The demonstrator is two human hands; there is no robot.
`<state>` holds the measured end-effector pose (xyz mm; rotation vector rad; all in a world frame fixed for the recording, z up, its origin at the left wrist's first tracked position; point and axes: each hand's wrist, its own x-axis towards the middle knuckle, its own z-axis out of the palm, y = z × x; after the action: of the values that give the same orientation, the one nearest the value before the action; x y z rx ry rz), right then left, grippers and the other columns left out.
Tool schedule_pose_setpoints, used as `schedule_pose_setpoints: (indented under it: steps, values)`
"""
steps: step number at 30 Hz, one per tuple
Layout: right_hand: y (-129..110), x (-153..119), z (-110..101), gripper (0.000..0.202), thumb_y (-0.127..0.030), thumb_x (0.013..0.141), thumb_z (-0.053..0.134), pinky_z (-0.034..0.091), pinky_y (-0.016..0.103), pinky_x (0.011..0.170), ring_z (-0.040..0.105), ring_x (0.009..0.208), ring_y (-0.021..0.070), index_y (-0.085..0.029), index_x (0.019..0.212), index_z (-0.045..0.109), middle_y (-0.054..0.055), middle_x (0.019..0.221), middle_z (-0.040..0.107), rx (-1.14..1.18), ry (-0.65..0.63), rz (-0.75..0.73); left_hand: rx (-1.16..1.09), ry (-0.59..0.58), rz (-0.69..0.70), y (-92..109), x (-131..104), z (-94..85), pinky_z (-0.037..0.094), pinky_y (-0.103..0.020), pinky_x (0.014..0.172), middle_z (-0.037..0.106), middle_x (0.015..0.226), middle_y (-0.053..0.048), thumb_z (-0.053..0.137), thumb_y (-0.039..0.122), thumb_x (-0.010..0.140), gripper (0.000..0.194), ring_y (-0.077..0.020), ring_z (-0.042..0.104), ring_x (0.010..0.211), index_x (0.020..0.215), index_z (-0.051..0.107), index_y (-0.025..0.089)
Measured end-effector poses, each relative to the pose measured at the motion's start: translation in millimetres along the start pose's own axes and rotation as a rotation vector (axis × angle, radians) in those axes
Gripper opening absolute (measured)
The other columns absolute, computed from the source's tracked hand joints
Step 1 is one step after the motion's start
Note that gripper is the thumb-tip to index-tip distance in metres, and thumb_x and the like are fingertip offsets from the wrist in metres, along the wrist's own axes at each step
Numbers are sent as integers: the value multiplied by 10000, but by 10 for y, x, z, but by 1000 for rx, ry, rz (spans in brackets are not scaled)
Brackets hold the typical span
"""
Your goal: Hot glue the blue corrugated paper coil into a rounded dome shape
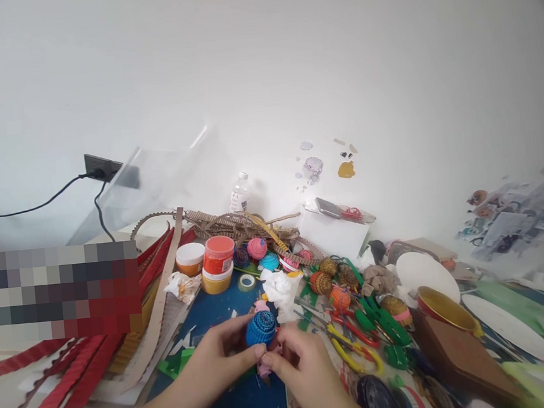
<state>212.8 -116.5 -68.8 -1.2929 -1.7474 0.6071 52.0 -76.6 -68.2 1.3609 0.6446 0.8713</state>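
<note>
**Head cam view: one wide look over the worktable**

So it's a single camera worn on the head, looking forward and down from above the forearms. The left hand and right hand are closest, reaching in from the bottom edge and meeting around the blue-and-pink coiled figure low near the middle. It faces a white wall that fills about the top half, with the water bottle farther off by the wall. Pretty wide too: the cluttered table runs out both sides, and there's a dark top-right corner.
</note>
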Motion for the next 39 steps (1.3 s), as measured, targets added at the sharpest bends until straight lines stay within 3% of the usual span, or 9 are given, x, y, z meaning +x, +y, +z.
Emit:
schedule_pose_setpoints:
  steps: [4,8,15,20,25,29,33,36,39]
  values:
    - [-41,29,-38,219,-217,802,563,346,202,496,517,515,124,-180,590,602,-8,551,612,-163,0,-29,-51,-40,0,5,14,6,491,-319,664,687,743,-41,700,467,647,493,-185,611,660,1017,638,147]
    - [-49,28,-40,207,-158,786,535,341,202,512,507,528,122,-173,585,586,-1,569,602,-265,-8,-97,-104,44,18,-31,44,-25,473,-288,615,675,814,-48,734,473,603,503,-165,601,635,980,624,158]
    - [31,20,2,189,-81,689,511,310,205,474,471,479,115,-194,537,506,-31,516,525,-393,89,-187,-141,113,-35,175,-26,1,444,-255,658,625,724,-11,662,432,706,308,-139,550,639,842,640,157]
    - [56,110,-168,181,-135,828,432,424,255,627,576,705,177,-201,858,598,34,757,620,-463,200,-166,-208,194,-72,174,-25,-5,423,-268,627,568,628,3,573,505,757,337,-145,525,604,709,582,171]
    - [34,113,-189,402,-312,665,717,447,386,777,558,916,300,-193,1031,602,102,998,627,-614,-105,-191,-335,250,-45,37,19,-73,446,-308,688,639,720,-19,581,456,774,285,-156,573,639,841,579,180]
    - [25,116,-112,677,-358,485,836,459,447,760,559,912,365,-139,1082,604,152,1018,633,-690,-175,-126,-352,227,-1,33,24,-81,456,-356,794,665,766,-42,562,454,790,300,-184,605,717,851,617,166]
    - [33,130,-132,691,-394,473,836,458,432,791,552,956,364,-164,1088,619,146,1033,636,-589,-144,-161,-331,318,-6,70,41,-88,465,-363,791,672,753,-52,555,508,772,370,-198,612,716,808,629,148]
    - [75,84,-177,509,-474,702,662,449,372,833,553,1003,297,-223,1139,595,106,1068,630,-306,-37,-198,-359,374,5,98,59,-113,474,-356,751,680,799,-59,591,559,712,423,-205,614,727,819,628,151]
    - [158,37,-213,473,-564,839,418,471,310,781,564,1016,254,-226,1097,625,91,1046,645,89,176,0,-366,402,10,126,59,-116,472,-336,711,687,869,-79,605,591,675,490,-221,617,772,904,620,159]
